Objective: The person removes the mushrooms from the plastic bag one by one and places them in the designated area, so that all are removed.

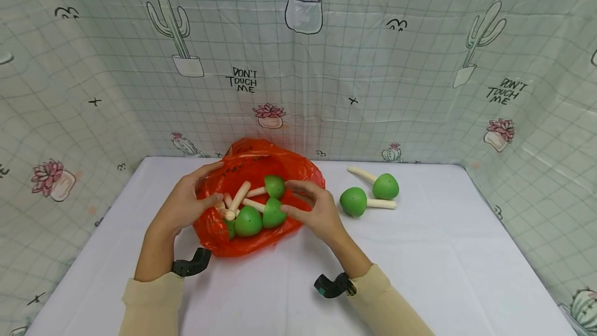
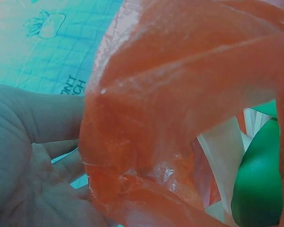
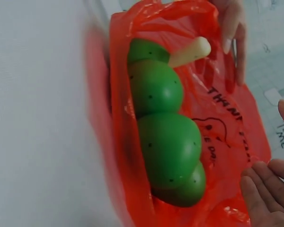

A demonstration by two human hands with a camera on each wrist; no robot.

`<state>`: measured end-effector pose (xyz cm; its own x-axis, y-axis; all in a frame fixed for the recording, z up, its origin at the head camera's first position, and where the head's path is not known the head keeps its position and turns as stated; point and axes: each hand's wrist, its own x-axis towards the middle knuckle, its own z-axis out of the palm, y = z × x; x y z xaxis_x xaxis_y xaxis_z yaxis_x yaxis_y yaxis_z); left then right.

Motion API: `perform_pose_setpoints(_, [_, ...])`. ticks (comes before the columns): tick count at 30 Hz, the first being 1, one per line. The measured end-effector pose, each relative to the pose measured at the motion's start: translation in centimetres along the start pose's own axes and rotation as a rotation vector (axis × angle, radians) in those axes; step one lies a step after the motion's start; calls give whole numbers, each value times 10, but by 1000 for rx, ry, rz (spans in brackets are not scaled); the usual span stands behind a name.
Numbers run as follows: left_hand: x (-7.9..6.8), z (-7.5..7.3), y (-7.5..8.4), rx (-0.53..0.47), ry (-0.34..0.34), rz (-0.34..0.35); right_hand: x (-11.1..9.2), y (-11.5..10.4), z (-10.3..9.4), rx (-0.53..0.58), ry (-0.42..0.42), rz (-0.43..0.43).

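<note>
Mushrooms [image 1: 249, 221], green-capped and pale-stemmed, mostly lie in a red plastic bag [image 1: 305, 170], two outside at right, left hand [image 1: 186, 200] and right hand [image 1: 323, 215] spread-fingered.

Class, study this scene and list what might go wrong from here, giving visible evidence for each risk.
1. The bag looks thin and limp, so it might sag or tear.
2. The inner mushrooms crowd its low near rim and may roll out.
3. Two loose mushrooms lie outside beside the right grip, which could knock them.

A pale gridded cloth [image 1: 410, 102] printed with potted cacti [image 1: 174, 35] hangs behind and beside a white table [image 1: 443, 258]
</note>
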<state>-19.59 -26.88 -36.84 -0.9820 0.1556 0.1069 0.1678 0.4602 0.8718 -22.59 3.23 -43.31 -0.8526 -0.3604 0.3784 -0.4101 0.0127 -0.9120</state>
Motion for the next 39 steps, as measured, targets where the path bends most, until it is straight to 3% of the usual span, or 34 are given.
perform_pose_setpoints(11, [1,1,-1,-5,3,-8,1,17,16,-84,5,67])
perform_pose_setpoints(39, [2,2,-2,16,10,-25,-2,44,32,-250,32,167])
